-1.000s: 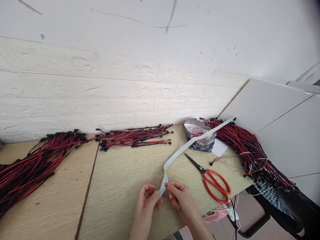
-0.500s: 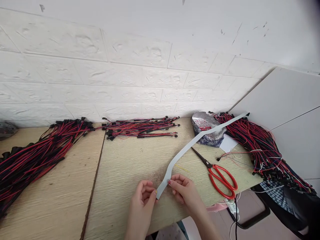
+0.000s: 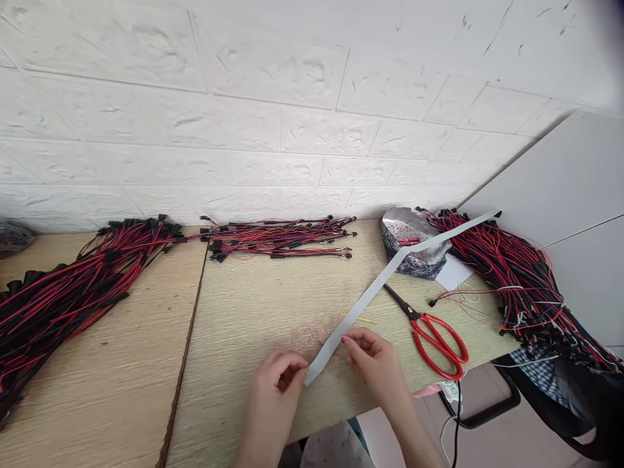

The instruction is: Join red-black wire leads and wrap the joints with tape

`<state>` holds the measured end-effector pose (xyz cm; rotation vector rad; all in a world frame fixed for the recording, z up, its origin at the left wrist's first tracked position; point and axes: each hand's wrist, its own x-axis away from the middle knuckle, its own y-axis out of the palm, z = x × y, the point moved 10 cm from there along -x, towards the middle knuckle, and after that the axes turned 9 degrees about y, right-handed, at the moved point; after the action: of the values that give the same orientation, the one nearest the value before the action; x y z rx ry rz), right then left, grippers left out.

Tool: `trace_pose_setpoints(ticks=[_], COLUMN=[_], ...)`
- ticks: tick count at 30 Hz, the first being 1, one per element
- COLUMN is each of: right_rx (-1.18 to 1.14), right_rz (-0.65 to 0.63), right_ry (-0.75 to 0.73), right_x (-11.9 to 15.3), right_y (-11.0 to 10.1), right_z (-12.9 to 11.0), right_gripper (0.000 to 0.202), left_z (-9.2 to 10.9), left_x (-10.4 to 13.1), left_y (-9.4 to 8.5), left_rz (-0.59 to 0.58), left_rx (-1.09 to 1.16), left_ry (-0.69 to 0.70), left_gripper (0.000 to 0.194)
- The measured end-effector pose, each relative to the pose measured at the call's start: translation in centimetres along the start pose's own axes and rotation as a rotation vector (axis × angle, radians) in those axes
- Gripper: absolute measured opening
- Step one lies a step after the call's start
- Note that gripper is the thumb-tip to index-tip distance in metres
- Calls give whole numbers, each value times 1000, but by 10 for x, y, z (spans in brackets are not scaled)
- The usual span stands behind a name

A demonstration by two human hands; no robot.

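Note:
A long, narrow pale grey strip (image 3: pixel 366 296) runs diagonally from my hands to the wire bundle at the back right. Its near end is pinched between the thumb and fingers of my left hand (image 3: pixel 280 383). Farther along, my right hand (image 3: pixel 375 361) has its thumb and forefinger closed at the strip's right edge, the other fingers curled in. Red-handled scissors (image 3: pixel 441 344) lie just right of my right hand, blades slightly apart from the strip. A thin yellow piece (image 3: pixel 365 320) lies on the table beside the strip.
Red and black wire bundles lie at the left (image 3: pixel 82 305), along the wall (image 3: pixel 283 237) and at the right (image 3: pixel 511 273). An open silver bag (image 3: pixel 422 263) stands under the strip. The wooden table (image 3: pixel 244 318) has a seam at left. A black chair (image 3: pixel 560 403) is at lower right.
My right hand has moved up along the strip, away from my left hand, and the strip lies straighter between them. My left hand keeps its pinch on the end. The camera view has shifted slightly.

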<state>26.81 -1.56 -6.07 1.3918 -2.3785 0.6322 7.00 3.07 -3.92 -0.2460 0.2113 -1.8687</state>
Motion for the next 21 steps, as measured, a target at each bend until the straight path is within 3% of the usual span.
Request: trace_pose_setpoints(ticks=[4,11,17,21], right_rx=[324,481,244,19], right_rz=[71,86,-13,-97], right_ry=[-163,-171,-73,17], right_x=[7,6,0,-2], right_y=[6,9,7,5], right_z=[-13,-14,-7,-3], right_gripper=[17,26,23,28], left_z=[4,9,-2,3], left_x=[0,5,17,22], left_y=[-3,-4,-25,-25], left_rz=[24,-54,-43,-59], left_rx=[-109,-202,-201,-204], left_ry=[81,151,141,196], left_gripper=[18,22,19,19])
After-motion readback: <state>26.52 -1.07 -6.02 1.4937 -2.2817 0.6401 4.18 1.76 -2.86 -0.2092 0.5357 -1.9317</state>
